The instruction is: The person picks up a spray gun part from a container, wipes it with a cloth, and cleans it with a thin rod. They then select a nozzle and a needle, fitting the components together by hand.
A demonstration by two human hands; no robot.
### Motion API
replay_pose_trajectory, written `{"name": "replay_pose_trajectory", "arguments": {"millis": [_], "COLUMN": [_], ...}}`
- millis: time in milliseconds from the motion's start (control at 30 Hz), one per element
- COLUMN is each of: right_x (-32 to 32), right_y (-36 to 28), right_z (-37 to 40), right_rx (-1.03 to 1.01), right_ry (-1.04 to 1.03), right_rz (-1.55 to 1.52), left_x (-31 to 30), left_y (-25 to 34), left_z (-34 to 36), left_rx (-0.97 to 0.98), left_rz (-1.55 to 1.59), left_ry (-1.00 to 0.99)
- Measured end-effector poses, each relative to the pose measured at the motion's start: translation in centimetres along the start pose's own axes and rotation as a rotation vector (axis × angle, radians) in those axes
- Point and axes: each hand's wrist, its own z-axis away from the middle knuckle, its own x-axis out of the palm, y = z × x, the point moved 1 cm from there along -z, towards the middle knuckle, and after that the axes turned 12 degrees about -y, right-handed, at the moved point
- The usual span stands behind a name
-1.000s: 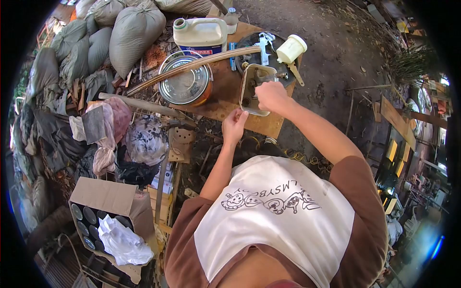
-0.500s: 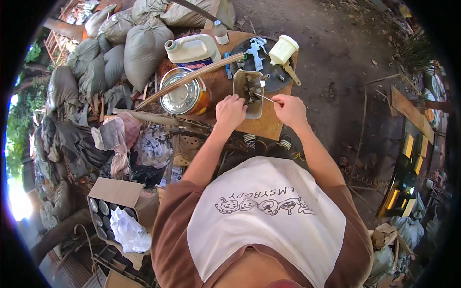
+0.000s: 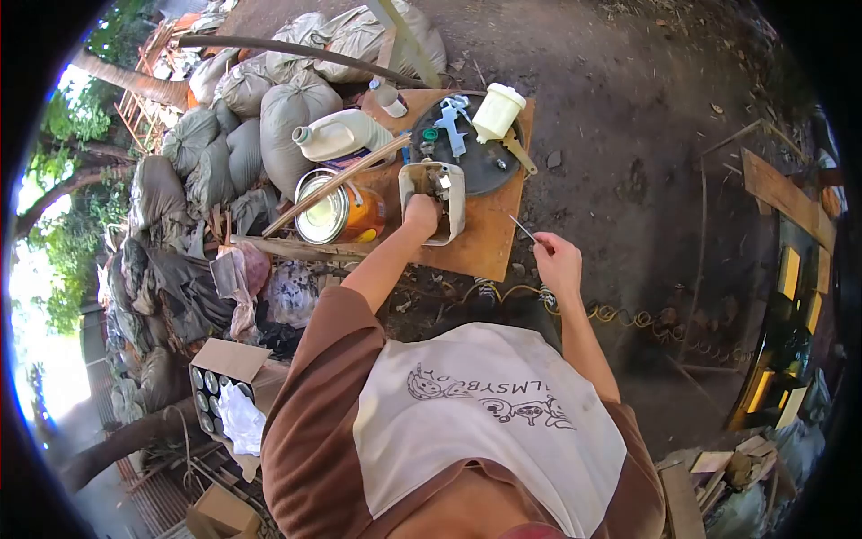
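Note:
My left hand [image 3: 422,217] reaches down into a cut-open pale plastic container [image 3: 456,211] that holds several metal parts. Its fingers are hidden inside. My right hand [image 3: 558,260] is closed on a thin metal rod [image 3: 523,228], held off the table's right edge, apart from the container. Behind the container, a light-blue spray gun body [image 3: 452,135] lies on a dark round disc [image 3: 485,171]. A white lidded cup [image 3: 499,113] and a yellowish scraper-like tool [image 3: 519,153] are at the disc's right side.
On the wooden board [image 3: 489,247] are an orange paint can [image 3: 364,214], a white jug [image 3: 346,135] and a small bottle [image 3: 388,99]. A long wooden stick [image 3: 337,184] crosses above the can. Filled sacks [image 3: 292,117] are piled behind; a box of cans [image 3: 211,382] stands lower left.
My left hand has gone from the container's rim down inside it. My right hand has drawn the thin rod out of the container, away to the right and nearer my body. The view has shifted.

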Motion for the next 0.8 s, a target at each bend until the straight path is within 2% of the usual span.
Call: {"name": "replay_pose_trajectory", "arguments": {"millis": [67, 267, 633, 800], "right_x": [-0.9, -1.1, 6.5, 10.3], "right_y": [1.2, 3.1, 1.8, 1.5], "right_z": [0.5, -0.9, -13.8, -16.3], "right_rx": [0.026, 0.053, 0.134, 0.073], "right_ry": [0.016, 0.026, -0.104, -0.005], "right_rz": [0.004, 0.060, 0.200, 0.271], "left_x": [-1.3, -1.9, -1.8, -3.9], "left_y": [-0.1, 0.1, 0.0, -0.6], "left_z": [0.6, 1.1, 1.3, 3.1], "left_rx": [0.004, -0.020, -0.085, -0.070], "left_rz": [-0.016, 0.037, 0.132, 0.172], "left_ry": [-0.071, -0.077, -0.072, 0.014]}}
